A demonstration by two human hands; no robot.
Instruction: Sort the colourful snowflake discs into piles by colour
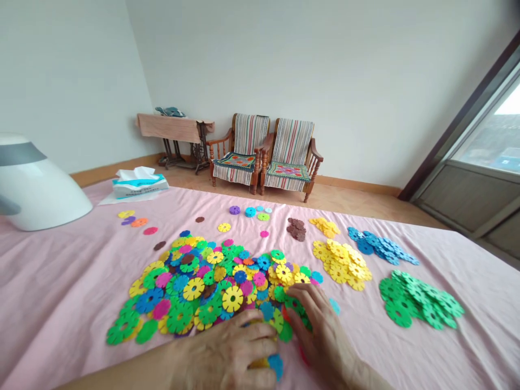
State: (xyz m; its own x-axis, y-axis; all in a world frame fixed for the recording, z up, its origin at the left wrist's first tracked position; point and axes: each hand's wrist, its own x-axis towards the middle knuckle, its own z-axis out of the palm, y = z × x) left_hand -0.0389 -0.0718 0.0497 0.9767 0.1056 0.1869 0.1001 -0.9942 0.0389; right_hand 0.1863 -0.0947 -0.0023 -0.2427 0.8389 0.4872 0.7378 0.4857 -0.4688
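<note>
A large mixed pile of slotted plastic flower discs (pixel 190 303) in several colours lies in front of me on a pink cloth. My left hand (pixel 244 346) rests at the pile's near edge, fingers apart, with yellow and blue discs (pixel 276 367) showing between and beyond them. Just to its right, my right hand (pixel 320 330) leans over the pile's right end, thumb apart from the fingers, touching discs. Whether a disc is under either palm is hidden. Sorted heaps lie to the right: yellow discs (pixel 341 264), green discs (pixel 420 300), blue discs (pixel 382 246) and brown discs (pixel 296 229).
The pink cloth (pixel 60 303) has folds at left. A white rounded appliance (pixel 49 189) and a tissue box (pixel 140 185) stand at the back left. Small discs (pixel 251 212) are scattered along the far side. Two wooden chairs (pixel 290 157) are beyond the table.
</note>
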